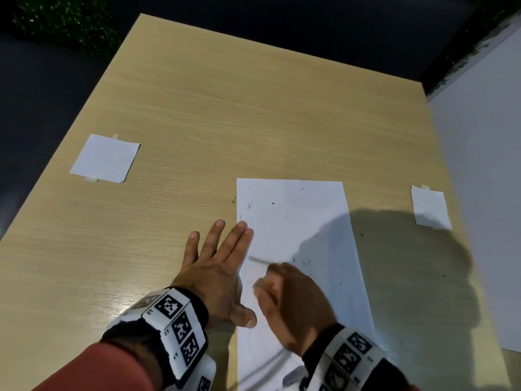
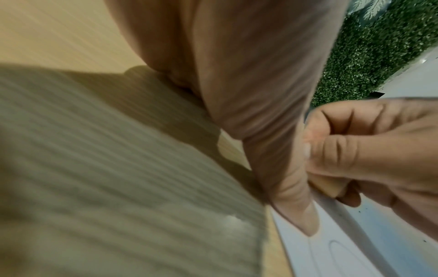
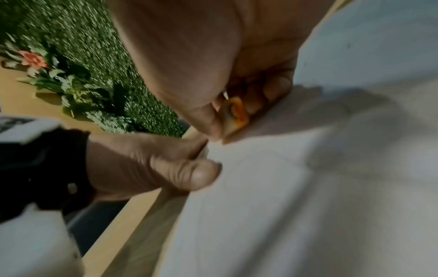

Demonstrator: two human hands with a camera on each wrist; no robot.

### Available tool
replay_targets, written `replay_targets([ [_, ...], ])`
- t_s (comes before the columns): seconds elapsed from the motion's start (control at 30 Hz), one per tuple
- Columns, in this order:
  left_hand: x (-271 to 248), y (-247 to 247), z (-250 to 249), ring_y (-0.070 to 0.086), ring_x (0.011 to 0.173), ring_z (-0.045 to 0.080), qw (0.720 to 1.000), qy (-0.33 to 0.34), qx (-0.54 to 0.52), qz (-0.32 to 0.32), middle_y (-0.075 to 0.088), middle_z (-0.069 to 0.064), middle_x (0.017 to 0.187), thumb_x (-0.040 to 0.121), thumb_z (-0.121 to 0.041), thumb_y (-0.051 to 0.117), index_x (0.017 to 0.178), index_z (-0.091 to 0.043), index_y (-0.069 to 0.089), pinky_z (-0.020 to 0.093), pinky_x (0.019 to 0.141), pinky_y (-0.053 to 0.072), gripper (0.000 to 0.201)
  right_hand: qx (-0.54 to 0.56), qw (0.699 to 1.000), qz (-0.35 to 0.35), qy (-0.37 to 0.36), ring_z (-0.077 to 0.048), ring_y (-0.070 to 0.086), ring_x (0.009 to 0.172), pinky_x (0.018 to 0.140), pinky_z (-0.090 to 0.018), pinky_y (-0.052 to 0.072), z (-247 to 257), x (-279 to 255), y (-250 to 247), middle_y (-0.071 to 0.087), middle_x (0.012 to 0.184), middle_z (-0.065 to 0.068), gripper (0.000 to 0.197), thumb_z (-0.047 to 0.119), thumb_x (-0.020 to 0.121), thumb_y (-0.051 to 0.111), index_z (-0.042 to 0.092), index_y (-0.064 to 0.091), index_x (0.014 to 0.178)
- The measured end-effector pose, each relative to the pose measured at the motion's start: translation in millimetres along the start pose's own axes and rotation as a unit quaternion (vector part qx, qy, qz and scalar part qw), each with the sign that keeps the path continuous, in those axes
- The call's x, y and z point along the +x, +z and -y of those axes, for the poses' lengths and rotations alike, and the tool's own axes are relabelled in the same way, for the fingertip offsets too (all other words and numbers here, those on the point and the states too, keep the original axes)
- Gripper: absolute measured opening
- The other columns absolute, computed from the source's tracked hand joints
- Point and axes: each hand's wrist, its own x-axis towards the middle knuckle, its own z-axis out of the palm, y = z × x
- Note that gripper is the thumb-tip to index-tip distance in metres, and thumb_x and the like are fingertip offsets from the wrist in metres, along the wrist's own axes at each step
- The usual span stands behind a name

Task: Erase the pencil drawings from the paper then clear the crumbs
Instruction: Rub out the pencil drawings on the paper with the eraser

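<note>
A white sheet of paper [image 1: 296, 235] lies on the wooden table [image 1: 225, 108], with faint pencil lines and dark eraser crumbs [image 1: 273, 203] scattered over it. My left hand [image 1: 217, 266] lies flat with straight fingers on the paper's left edge, thumb [image 2: 301, 211] pressing the sheet. My right hand [image 1: 290, 300] pinches a small eraser [image 3: 234, 120] with an orange print and holds it against the paper just right of the left thumb. In the left wrist view the eraser [image 2: 329, 187] shows as a pale block between the right hand's fingers [image 2: 355, 150].
Two small white paper squares are taped to the table, one at the left [image 1: 105, 158] and one at the right [image 1: 430, 207]. A large white board [image 1: 485, 193] lies along the right side. A few crumbs [image 1: 361, 235] lie on the table right of the sheet.
</note>
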Motion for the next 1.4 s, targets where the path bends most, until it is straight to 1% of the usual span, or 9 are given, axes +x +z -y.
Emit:
replay_targets([
  [0.2, -0.7, 0.8, -1.9, -0.051, 0.131, 0.019, 1.000, -0.004, -0.006, -0.006, -0.050, -0.015, 0.145, 0.069, -0.077, 0.063, 0.134, -0.032, -0.046, 0.051, 0.109, -0.031, 0.135, 0.035, 0.980, -0.115, 0.160, -0.010, 0.050, 0.068, 0.062, -0.024, 0.039, -21.2, 17.9, -7.0, 0.052, 0.077, 0.008, 0.024, 0.035, 0.091, 0.052, 0.026, 0.041, 0.071],
  [0.4, -1.9, 3.5, -0.6, -0.049, 0.133, 0.021, 1.000, -0.002, 0.003, -0.020, -0.047, -0.013, 0.149, 0.068, -0.074, 0.065, 0.134, -0.028, -0.046, 0.053, 0.111, -0.027, 0.137, 0.031, 0.999, -0.026, 0.035, -0.005, 0.037, 0.070, 0.062, -0.015, 0.030, 17.2, 6.0, 9.7, 0.036, 0.071, 0.011, 0.033, 0.031, 0.093, 0.041, 0.024, 0.037, 0.062],
  [0.6, -0.5, 2.9, -0.9, -0.050, 0.133, 0.020, 1.000, -0.004, 0.001, -0.016, -0.050, -0.015, 0.145, 0.066, -0.080, 0.062, 0.136, -0.030, -0.046, 0.051, 0.108, -0.031, 0.138, 0.036, 0.970, -0.104, 0.217, -0.013, 0.043, 0.068, 0.062, -0.024, 0.031, -18.1, 4.8, -3.6, 0.045, 0.075, 0.007, 0.029, 0.036, 0.093, 0.044, 0.025, 0.034, 0.069],
  [0.77, -1.7, 6.0, -2.4, -0.048, 0.133, 0.021, 0.999, -0.011, 0.005, -0.049, -0.049, -0.013, 0.148, 0.081, -0.059, 0.060, 0.130, -0.028, -0.050, 0.051, 0.111, -0.027, 0.124, 0.101, 0.990, -0.019, 0.098, -0.012, 0.046, 0.068, 0.059, -0.023, 0.035, 27.2, 2.2, 12.9, 0.046, 0.077, 0.006, 0.024, 0.034, 0.090, 0.045, 0.025, 0.036, 0.069],
  [0.93, 0.7, 7.4, -2.1, -0.051, 0.132, 0.020, 0.999, -0.002, -0.008, -0.038, -0.052, -0.016, 0.142, 0.067, -0.081, 0.061, 0.132, -0.031, -0.047, 0.053, 0.110, -0.029, 0.135, 0.074, 0.981, -0.063, 0.167, -0.013, 0.046, 0.064, 0.059, -0.024, 0.036, 3.2, 4.9, 1.8, 0.047, 0.069, 0.006, 0.031, 0.036, 0.090, 0.047, 0.023, 0.033, 0.066],
  [1.13, -2.6, 3.6, 1.8, -0.051, 0.132, 0.018, 0.999, 0.009, -0.027, -0.043, -0.048, -0.012, 0.148, 0.055, -0.080, 0.070, 0.135, -0.028, -0.044, 0.051, 0.112, -0.028, 0.149, 0.124, 0.976, 0.005, 0.177, -0.006, 0.052, 0.071, 0.065, -0.019, 0.039, 2.9, -6.8, -8.6, 0.056, 0.073, 0.008, 0.028, 0.044, 0.088, 0.052, 0.023, 0.045, 0.073],
  [1.23, -6.5, -2.9, 2.6, -0.046, 0.136, 0.016, 0.996, 0.003, -0.053, -0.069, -0.043, -0.009, 0.152, 0.052, -0.096, 0.051, 0.153, -0.027, -0.021, 0.049, 0.115, -0.025, 0.142, 0.096, 0.988, -0.017, 0.123, -0.005, 0.051, 0.071, 0.064, -0.019, 0.039, -13.2, -22.9, -7.5, 0.054, 0.071, 0.010, 0.024, 0.042, 0.086, 0.053, 0.027, 0.043, 0.071],
  [1.3, -7.9, -6.1, 4.3, -0.023, 0.149, 0.020, 0.989, 0.030, 0.004, -0.147, -0.014, 0.004, 0.165, 0.061, -0.099, 0.031, 0.154, -0.013, 0.021, 0.047, 0.118, -0.014, 0.127, 0.026, 0.998, -0.032, 0.055, -0.008, 0.046, 0.068, 0.063, -0.027, 0.038, -20.5, -32.6, -2.1, 0.048, 0.070, 0.011, 0.020, 0.039, 0.083, 0.052, 0.027, 0.043, 0.071],
  [1.4, 0.9, -4.1, 5.5, 0.022, 0.145, 0.023, 0.976, 0.099, 0.045, -0.188, 0.044, 0.015, 0.151, 0.085, -0.068, 0.040, 0.108, -0.011, 0.066, 0.044, 0.116, 0.010, 0.067, -0.009, 1.000, -0.010, -0.002, -0.011, 0.044, 0.071, 0.064, -0.029, 0.033, -26.8, -37.7, -2.9, 0.047, 0.073, 0.012, 0.013, 0.034, 0.079, 0.055, 0.025, 0.049, 0.073],
])
